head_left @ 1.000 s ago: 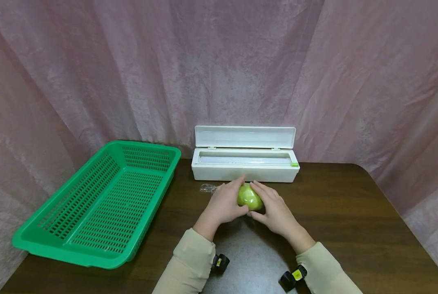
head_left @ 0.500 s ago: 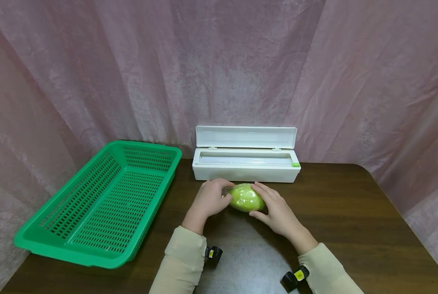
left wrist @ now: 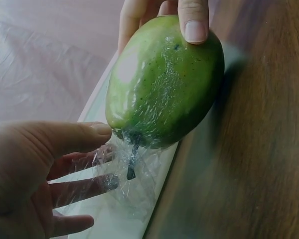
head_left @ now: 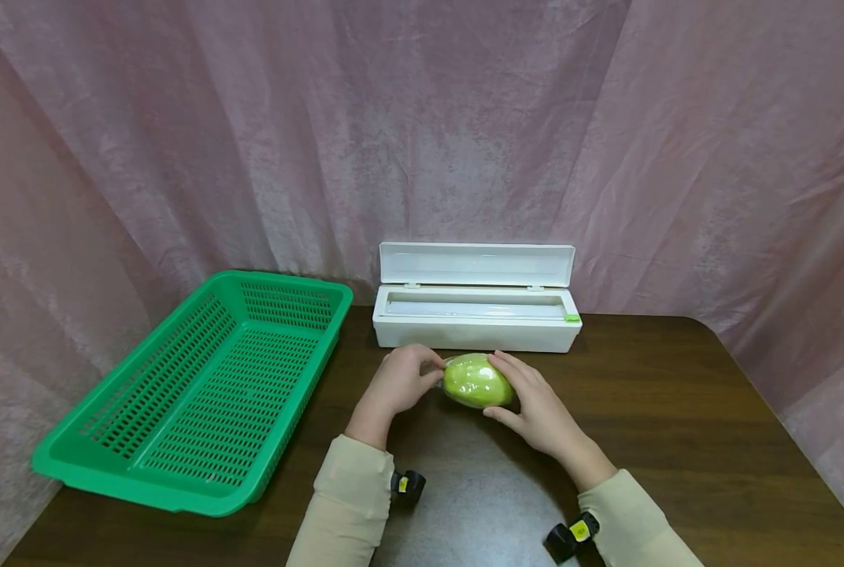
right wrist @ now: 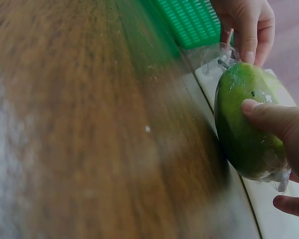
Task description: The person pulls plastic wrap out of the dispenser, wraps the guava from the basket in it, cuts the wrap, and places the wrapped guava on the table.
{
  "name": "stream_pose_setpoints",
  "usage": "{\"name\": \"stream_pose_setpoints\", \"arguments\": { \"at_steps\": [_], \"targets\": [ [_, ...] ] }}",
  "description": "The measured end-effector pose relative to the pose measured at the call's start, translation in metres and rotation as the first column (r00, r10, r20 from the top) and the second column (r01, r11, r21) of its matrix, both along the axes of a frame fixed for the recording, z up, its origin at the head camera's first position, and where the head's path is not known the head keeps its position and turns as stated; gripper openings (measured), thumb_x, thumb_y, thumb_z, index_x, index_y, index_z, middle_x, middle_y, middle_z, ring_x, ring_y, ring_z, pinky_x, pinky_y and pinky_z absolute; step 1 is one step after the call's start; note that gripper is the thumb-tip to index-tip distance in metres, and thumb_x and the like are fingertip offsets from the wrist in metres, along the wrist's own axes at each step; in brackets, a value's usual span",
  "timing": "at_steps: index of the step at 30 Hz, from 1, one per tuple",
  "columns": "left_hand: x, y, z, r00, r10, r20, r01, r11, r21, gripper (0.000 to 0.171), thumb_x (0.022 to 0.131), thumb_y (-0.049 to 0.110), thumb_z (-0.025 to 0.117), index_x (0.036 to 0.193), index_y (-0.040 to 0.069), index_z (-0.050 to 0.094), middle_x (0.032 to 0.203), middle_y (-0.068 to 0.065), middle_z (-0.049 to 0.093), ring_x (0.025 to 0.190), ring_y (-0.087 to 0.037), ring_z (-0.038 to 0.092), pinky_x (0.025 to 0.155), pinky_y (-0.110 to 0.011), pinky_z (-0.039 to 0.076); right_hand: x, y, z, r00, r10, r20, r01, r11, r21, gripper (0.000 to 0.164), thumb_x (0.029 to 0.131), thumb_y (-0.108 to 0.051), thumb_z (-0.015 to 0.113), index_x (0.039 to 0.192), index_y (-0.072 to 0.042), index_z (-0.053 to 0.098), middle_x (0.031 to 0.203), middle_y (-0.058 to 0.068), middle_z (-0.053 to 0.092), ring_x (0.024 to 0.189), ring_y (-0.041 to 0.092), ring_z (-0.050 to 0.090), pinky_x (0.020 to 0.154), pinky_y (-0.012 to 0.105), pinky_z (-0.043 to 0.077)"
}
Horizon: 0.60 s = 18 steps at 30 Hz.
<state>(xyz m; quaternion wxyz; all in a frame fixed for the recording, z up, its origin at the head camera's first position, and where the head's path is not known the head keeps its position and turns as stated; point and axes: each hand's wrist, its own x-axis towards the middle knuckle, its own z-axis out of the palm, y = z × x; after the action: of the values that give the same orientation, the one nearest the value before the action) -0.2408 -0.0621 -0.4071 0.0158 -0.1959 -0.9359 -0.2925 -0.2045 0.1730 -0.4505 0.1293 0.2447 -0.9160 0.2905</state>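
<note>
A green mango (head_left: pixel 475 381) covered in clear plastic wrap is tipped sideways over the table in front of the white box. My right hand (head_left: pixel 539 416) grips its right end, the thumb on the near side and the fingers round the far side. At the stem end my left hand (head_left: pixel 399 387) has its thumb and fingertips about the loose plastic wrap (left wrist: pixel 139 194). In the left wrist view the left thumb touches the fruit's tip and the other fingers lie behind the film. A short dark stem (left wrist: pixel 132 164) shows through it. More loose film bunches at the mango's other end in the right wrist view.
Just behind the hands stands a white cling film dispenser (head_left: pixel 475 335), its lid raised and a roll inside. A green perforated basket (head_left: pixel 252 472) takes up the left of the wooden table (head_left: pixel 663 425). Pink curtains (head_left: pixel 479 118) hang behind.
The left hand has drawn back from the mango's side to the film at the stem end. The mango has turned to lie lengthwise left to right, while the right hand keeps its hold.
</note>
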Motion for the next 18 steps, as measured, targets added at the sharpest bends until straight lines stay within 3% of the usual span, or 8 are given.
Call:
{"name": "stream_pose_setpoints", "arguments": {
  "at_steps": [10,18],
  "targets": [
    [-0.0002,-0.0018,0.0012,1.000,0.005,-0.020,-0.004,0.998,0.066,0.013,0.091,0.018,0.063,0.098,0.012,0.072,0.102,-0.004,0.069,0.093,-0.019,0.063,0.081,-0.035,0.051,-0.0001,0.0006,-0.0007,1.000,0.007,-0.006,-0.007,1.000,-0.007,0.077,0.079,-0.029,0.076,0.144,-0.014,0.037,0.147,0.010,0.039,0.132,0.034,0.039,0.104,0.054,0.037],
    [-0.0049,-0.0060,-0.0034,0.999,0.034,0.017,-0.036,0.990,0.135,0.022,0.095,0.019,0.057,0.112,0.009,0.068,0.111,-0.005,0.067,0.099,-0.019,0.062,0.086,-0.037,0.051,0.0001,0.0011,-0.0011,1.000,0.006,-0.009,-0.006,1.000,-0.001,0.077,0.080,-0.029,0.076,0.145,-0.014,0.037,0.148,0.010,0.038,0.132,0.033,0.039,0.104,0.053,0.036]
  ]
}}
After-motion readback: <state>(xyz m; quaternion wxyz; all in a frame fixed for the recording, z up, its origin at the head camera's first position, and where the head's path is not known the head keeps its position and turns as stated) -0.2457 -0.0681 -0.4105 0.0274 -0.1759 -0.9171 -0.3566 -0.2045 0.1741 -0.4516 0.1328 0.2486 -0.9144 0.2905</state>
